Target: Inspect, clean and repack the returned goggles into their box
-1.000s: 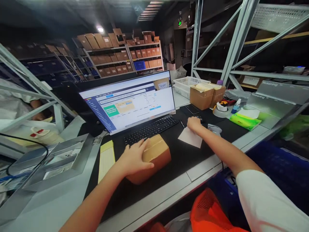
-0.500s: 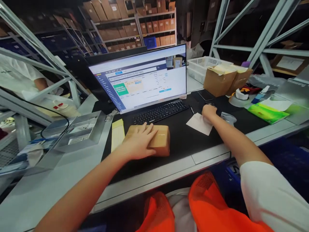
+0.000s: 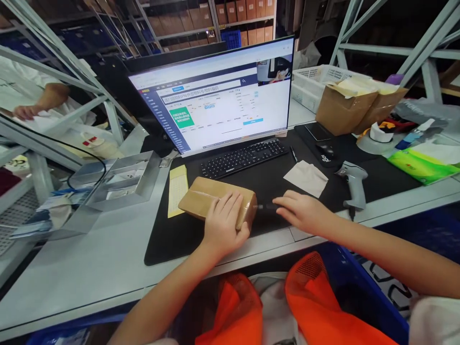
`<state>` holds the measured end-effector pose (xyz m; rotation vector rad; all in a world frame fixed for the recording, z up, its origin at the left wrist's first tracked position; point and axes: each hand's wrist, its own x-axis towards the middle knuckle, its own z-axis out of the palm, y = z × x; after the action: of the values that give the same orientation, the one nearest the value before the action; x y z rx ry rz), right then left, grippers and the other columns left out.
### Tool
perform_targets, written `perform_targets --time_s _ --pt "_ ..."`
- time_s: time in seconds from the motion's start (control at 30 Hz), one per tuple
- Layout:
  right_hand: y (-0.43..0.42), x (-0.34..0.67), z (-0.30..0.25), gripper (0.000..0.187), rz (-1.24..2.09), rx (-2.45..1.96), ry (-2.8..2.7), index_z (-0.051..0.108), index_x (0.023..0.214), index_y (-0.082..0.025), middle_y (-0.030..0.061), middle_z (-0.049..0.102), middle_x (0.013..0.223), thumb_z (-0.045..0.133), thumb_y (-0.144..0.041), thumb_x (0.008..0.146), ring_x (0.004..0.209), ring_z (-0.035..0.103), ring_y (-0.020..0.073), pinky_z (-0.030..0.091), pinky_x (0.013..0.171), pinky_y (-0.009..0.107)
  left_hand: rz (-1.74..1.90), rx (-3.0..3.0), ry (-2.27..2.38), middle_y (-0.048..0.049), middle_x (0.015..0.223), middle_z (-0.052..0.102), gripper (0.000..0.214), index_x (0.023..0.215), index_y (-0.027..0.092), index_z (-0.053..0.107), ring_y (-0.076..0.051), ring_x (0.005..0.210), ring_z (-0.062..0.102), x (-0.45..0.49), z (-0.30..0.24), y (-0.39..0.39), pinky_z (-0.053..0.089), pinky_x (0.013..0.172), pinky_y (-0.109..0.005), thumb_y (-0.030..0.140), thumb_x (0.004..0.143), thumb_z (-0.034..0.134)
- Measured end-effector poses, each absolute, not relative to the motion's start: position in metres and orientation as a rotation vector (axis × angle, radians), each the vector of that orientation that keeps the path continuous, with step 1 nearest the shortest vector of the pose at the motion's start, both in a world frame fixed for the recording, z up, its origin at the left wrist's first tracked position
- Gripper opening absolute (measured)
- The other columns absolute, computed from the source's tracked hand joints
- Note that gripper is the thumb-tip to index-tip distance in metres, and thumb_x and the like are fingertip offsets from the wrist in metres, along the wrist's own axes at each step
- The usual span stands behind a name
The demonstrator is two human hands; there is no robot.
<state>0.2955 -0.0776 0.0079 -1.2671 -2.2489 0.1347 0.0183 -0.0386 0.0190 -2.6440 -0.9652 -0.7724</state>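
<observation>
A taped cardboard box (image 3: 204, 195) lies at an angle on the black desk mat (image 3: 172, 239). My left hand (image 3: 226, 220) grips its near right part, fingers over the top and thumb against the side. To the right, my right hand (image 3: 305, 211) holds a slim black-handled cutter (image 3: 269, 207), its thin tip pointing at the box's right end. The tip is blurred, so I cannot tell whether it touches the cardboard. Beyond that hand lie a pale paper sheet (image 3: 305, 178) and a grey barcode scanner (image 3: 354, 184).
A monitor (image 3: 223, 103) stands behind the keyboard (image 3: 244, 158). Yellow slips (image 3: 178, 189) lie left of the box. At right are a mouse (image 3: 325, 154), open cartons (image 3: 339, 110) and a green packet (image 3: 420, 165). A grey tray (image 3: 143, 184) sits left; another person's hand (image 3: 28, 112) shows beyond.
My right hand has come from the far side of the paper towards the box, now with the cutter. The box has turned, and my left hand has shifted to its right part.
</observation>
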Motion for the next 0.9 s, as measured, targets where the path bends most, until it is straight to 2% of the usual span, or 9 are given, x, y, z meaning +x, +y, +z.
perform_targets --time_s 0.13,0.23,0.43,0.9 --pt "-0.081 0.286 -0.001 0.034 0.105 -1.098 -2.326 0.066 0.118 -0.016 0.0059 0.065 0.089 0.045 -0.037 0.104 0.069 0.062 0.0155 0.043 0.059 0.028 -0.869 -2.567 -0.971 -0.025 0.144 0.055 0.076 0.153 0.005 0.033 -0.039 0.137 0.051 0.022 0.011 -0.041 0.035 0.112 -0.056 0.031 0.083 0.05" --pt "-0.074 0.284 -0.008 0.033 0.086 -1.082 -2.337 0.067 0.115 -0.016 0.0055 0.065 0.088 0.046 -0.037 0.104 0.068 0.06 0.0148 0.04 0.058 0.028 -0.909 -2.547 -0.924 -0.0267 0.145 0.053 0.078 0.156 0.005 0.027 -0.039 0.141 0.046 0.025 0.007 -0.039 0.035 0.112 -0.056 0.028 0.085 0.049" --pt "-0.066 0.283 -0.008 0.033 0.009 -1.048 -2.361 0.067 0.115 -0.016 0.0051 0.065 0.086 0.045 -0.038 0.104 0.068 0.06 0.0146 0.039 0.058 0.029 -0.848 -2.573 -0.933 -0.0256 0.151 0.047 0.077 0.157 0.007 0.024 -0.037 0.15 0.03 0.022 0.007 -0.039 0.034 0.114 -0.055 0.025 0.086 0.048" --pt "-0.064 0.283 -0.005 0.03 -0.026 -1.016 -2.369 0.066 0.117 -0.017 0.0058 0.065 0.089 0.048 -0.036 0.103 0.073 0.061 0.0159 0.04 0.059 0.029 -0.845 -2.59 -0.914 -0.0222 0.146 0.054 0.074 0.158 0.008 0.023 -0.036 0.149 0.032 0.022 0.006 -0.039 0.034 0.114 -0.056 0.024 0.089 0.045"
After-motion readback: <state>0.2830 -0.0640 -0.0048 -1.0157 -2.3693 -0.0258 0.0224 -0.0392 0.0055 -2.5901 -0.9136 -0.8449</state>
